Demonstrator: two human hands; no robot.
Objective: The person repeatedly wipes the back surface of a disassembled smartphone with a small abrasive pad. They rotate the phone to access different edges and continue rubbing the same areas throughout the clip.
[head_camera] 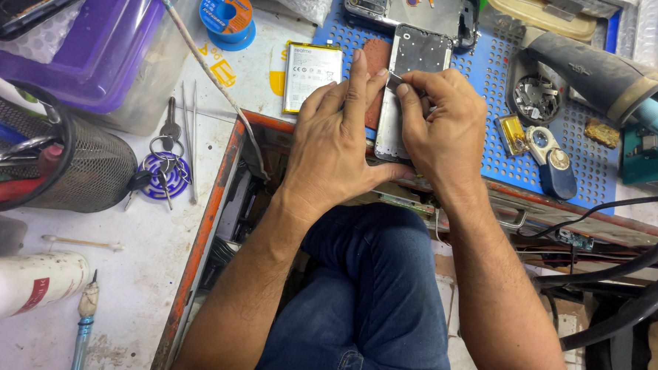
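While the left hand (338,145) pressed flat beside it, the silver rectangular metal phone frame (415,70) ran lengthwise away from the fingers. The right hand (442,134) was nearer, fingertips pinched shut on a small grey metal blade (395,80) at the frame's left edge.

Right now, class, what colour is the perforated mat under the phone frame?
Blue, dotted with small holes: the perforated mat under the phone frame shows best in the head view.

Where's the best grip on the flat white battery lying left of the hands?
Probably the two long edges of the battery, pinched from above. It lies flat, face up on the bench, its sides clear; the left hand sits just beside its lower right corner, so come in from the upper left.
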